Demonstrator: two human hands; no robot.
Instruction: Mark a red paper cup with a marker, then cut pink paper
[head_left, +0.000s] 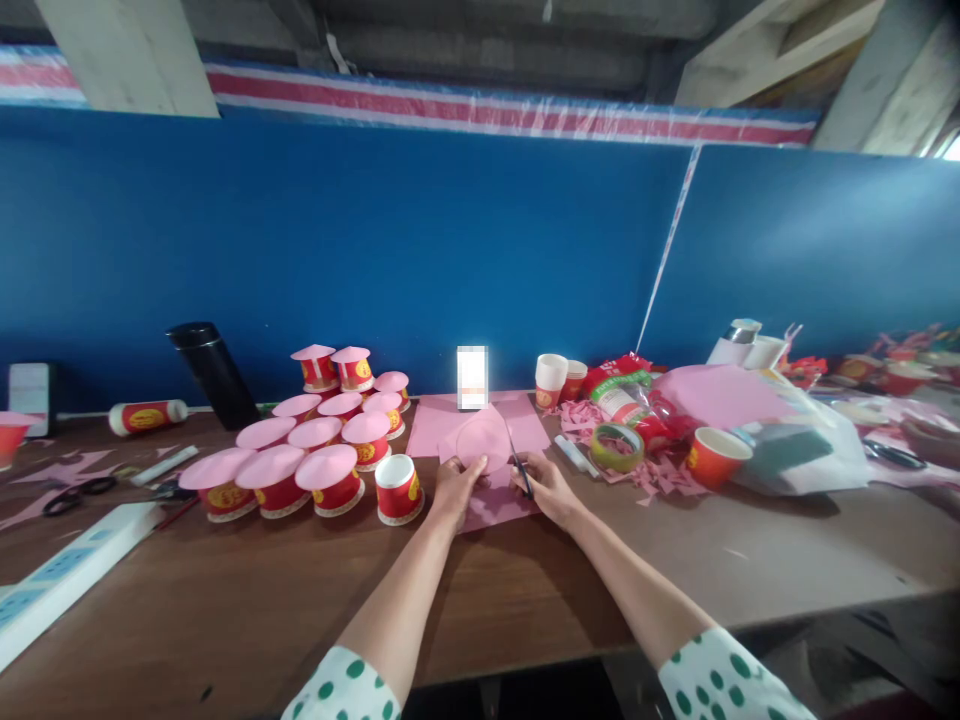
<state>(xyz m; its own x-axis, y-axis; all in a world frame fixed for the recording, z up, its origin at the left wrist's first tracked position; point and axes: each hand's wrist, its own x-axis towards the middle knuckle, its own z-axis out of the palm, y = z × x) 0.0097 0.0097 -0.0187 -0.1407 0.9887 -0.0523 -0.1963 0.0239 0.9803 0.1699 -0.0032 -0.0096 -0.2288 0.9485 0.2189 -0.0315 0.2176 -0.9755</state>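
Note:
My left hand (455, 490) pinches the lower left edge of a pink paper sheet (454, 436) that has a round outline (481, 440) on it. A pair of scissors (520, 470) is in my right hand (547, 487), its blades pointing away from me beside the right side of the round outline. Whether the blades are apart is too small to tell. More pink sheets (431, 418) lie flat beneath. Left of my hands stands an upturned red paper cup (398, 490) with a bare white top. Several similar cups beyond it wear pink paper cone tops (326, 466).
A white power strip (82, 570), a black bottle (212, 375) and more scissors (79, 494) are at the left. To the right are a tape roll (616, 446), pink scraps (675, 470), a red cup (718, 457) and a plastic bag (806, 450). A blue partition (450, 240) stands behind.

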